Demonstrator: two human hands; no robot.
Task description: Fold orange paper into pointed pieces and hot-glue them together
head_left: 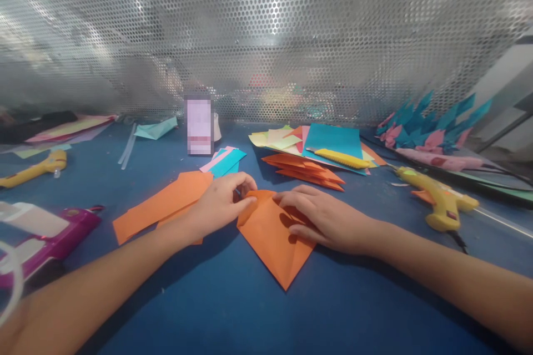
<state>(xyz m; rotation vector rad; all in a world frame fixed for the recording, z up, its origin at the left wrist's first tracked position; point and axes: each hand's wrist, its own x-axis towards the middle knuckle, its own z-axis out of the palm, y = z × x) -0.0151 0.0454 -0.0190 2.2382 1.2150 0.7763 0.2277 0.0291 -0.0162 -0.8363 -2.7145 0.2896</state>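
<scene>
An orange sheet of folded paper (280,241) lies on the blue table, one corner pointing toward me. My left hand (227,199) pinches its upper left edge between thumb and fingers. On its upper right part rests my right hand (320,213), fingers spread over the surface and pressing lightly. Flat orange paper pieces (166,202) lie partly under my left forearm. Beyond my right hand sits a stack of folded orange papers (306,169).
Behind are a phone-like upright screen (199,126), colored sheets (335,140) and a yellow utility knife (343,157). A yellow glue gun (437,194) lies right, near blue and pink paper folds (437,127). A purple device (62,233) stands left. Perforated metal (266,28) closes the back.
</scene>
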